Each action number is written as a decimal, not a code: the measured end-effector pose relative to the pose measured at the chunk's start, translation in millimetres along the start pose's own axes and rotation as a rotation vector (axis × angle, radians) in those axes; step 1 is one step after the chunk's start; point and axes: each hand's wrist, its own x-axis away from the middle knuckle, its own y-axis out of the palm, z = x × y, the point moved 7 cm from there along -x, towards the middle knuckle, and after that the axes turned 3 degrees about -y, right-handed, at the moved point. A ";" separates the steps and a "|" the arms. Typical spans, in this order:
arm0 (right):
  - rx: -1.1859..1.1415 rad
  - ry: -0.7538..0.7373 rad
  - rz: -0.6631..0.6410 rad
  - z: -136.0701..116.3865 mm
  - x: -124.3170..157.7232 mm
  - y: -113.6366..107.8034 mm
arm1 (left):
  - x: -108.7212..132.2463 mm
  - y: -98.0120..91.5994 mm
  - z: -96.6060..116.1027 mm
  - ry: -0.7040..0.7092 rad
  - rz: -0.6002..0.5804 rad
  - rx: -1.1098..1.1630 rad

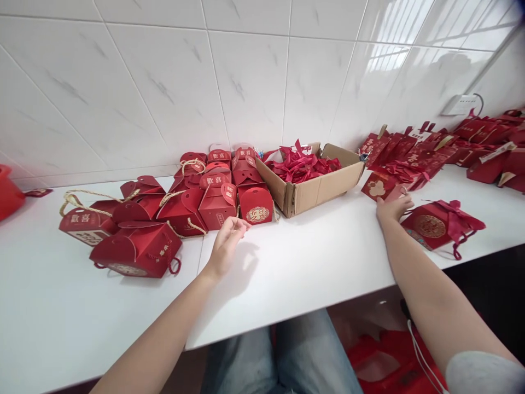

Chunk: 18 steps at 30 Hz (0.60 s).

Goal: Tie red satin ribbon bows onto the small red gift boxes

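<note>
My left hand (227, 242) hovers over the white table (311, 262), fingers loosely apart and holding nothing, just in front of a cluster of assembled red gift boxes (217, 200) with rope handles. My right hand (392, 208) rests on the table with fingers stretched toward a flat red box blank (379, 187), touching its near edge. A folded red box with a ribbon (438, 225) lies just right of that hand.
An open cardboard carton (315, 189) full of red ribbons (301, 164) stands at the back centre. A pile of flat red box blanks (435, 153) runs along the wall to the right. A red tub (8, 192) sits at the far left. More red things lie under the table.
</note>
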 end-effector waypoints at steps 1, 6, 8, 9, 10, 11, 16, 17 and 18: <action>0.009 0.045 0.048 4.9 0.4 -1.9 | -0.1 1.1 -0.8 0.015 -0.006 -0.001; 0.000 0.159 0.151 17.4 0.8 -10.8 | 8.8 4.7 24.6 0.241 0.010 -0.232; -0.020 0.168 0.147 17.9 0.1 -11.3 | 23.8 -6.3 58.1 0.460 0.150 -0.488; -0.029 0.170 0.145 17.8 -0.2 -11.4 | 33.9 -16.0 75.6 0.559 0.258 -0.618; -0.038 0.173 0.146 17.5 -0.5 -11.4 | 44.3 -29.9 90.7 0.619 0.391 -0.719; -0.045 0.177 0.148 17.3 -0.6 -11.5 | 54.3 -46.2 102.3 0.647 0.528 -0.800; -0.060 0.201 0.166 14.5 0.4 -11.5 | 70.0 -130.8 87.0 0.324 0.878 -1.030; -0.061 0.207 0.164 13.5 1.1 -11.2 | 68.0 -142.7 73.8 0.252 0.873 -1.015; -0.063 0.213 0.159 12.2 1.9 -10.8 | 63.6 -150.7 58.6 0.182 0.818 -0.993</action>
